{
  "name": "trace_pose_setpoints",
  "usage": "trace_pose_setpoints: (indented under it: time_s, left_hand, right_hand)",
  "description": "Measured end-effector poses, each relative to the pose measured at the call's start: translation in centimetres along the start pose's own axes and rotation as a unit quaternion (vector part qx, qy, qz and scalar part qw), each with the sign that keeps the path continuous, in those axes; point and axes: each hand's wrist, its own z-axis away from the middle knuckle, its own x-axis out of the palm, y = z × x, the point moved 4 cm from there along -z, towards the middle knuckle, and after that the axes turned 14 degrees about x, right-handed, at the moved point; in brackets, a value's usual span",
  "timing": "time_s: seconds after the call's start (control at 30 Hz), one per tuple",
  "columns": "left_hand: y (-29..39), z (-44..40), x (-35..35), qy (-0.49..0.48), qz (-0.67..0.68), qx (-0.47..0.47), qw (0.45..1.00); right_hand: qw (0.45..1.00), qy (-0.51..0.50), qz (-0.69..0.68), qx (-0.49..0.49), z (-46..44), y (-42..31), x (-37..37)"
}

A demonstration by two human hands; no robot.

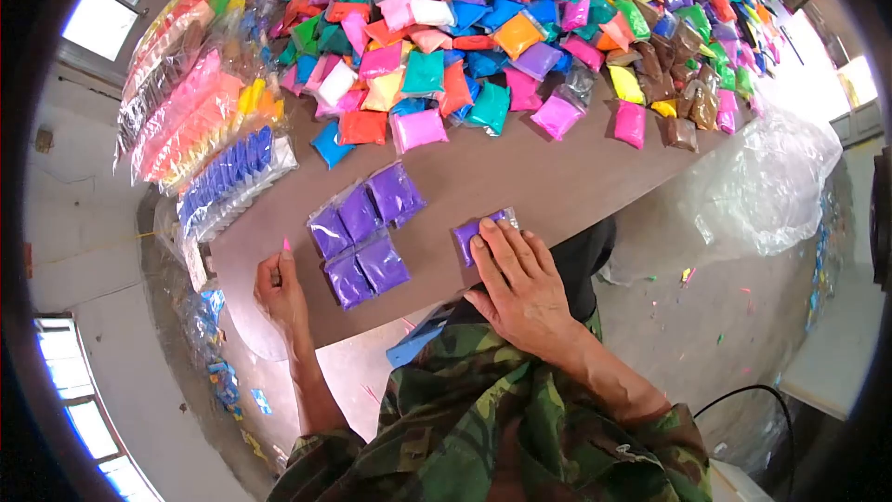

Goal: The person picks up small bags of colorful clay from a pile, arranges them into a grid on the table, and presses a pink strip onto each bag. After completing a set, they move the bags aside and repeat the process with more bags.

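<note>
My right hand (522, 284) lies with its fingers spread on a purple packet (467, 240) near the table's front edge. To the left, my left hand (279, 286) is closed in a pinch, and a small pink tip (286, 244) shows at its fingertips. Between the two hands, several purple packets sit side by side in two rows, among them one at the upper right (396, 193) and one at the lower left (347, 280).
A large heap of coloured packets (423, 72) covers the back of the brown table (539, 167). Bagged packets in rows (228, 167) stand at the left edge. A clear plastic bag (767, 181) hangs at the right. Scraps lie on the floor.
</note>
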Motion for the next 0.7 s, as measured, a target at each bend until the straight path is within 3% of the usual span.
trace_pose_setpoints:
  time_s: [0.17, 0.27, 0.4, 0.47, 0.6, 0.7]
  left_hand:
    - [0.2, -0.3, -1.0, -0.006, -0.017, -0.006, 1.000]
    - [-0.3, 0.0, -1.5, 0.037, 0.178, -0.107, 0.978]
    - [4.8, 0.3, -1.5, -0.015, 0.217, -0.045, 0.975]
    - [10.4, 0.7, -0.7, -0.068, 0.218, 0.013, 0.974]
    - [20.7, 3.3, 2.1, -0.202, 0.224, 0.170, 0.938]
    - [24.6, 4.9, 4.6, -0.250, 0.217, 0.231, 0.915]
  right_hand:
    - [1.000, 0.001, -0.022, -0.010, 0.1, 0.5, -0.5]
    - [0.998, 0.018, -0.058, -0.009, 0.0, 1.2, -0.4]
    - [0.992, 0.085, -0.092, 0.018, 0.3, 0.7, -0.6]
    - [0.990, 0.106, -0.086, 0.019, 0.4, 0.4, -1.2]
    - [0.989, 0.126, -0.073, 0.026, 1.3, 0.7, -0.6]
    - [0.989, 0.121, -0.077, 0.025, 1.9, 1.3, -0.2]
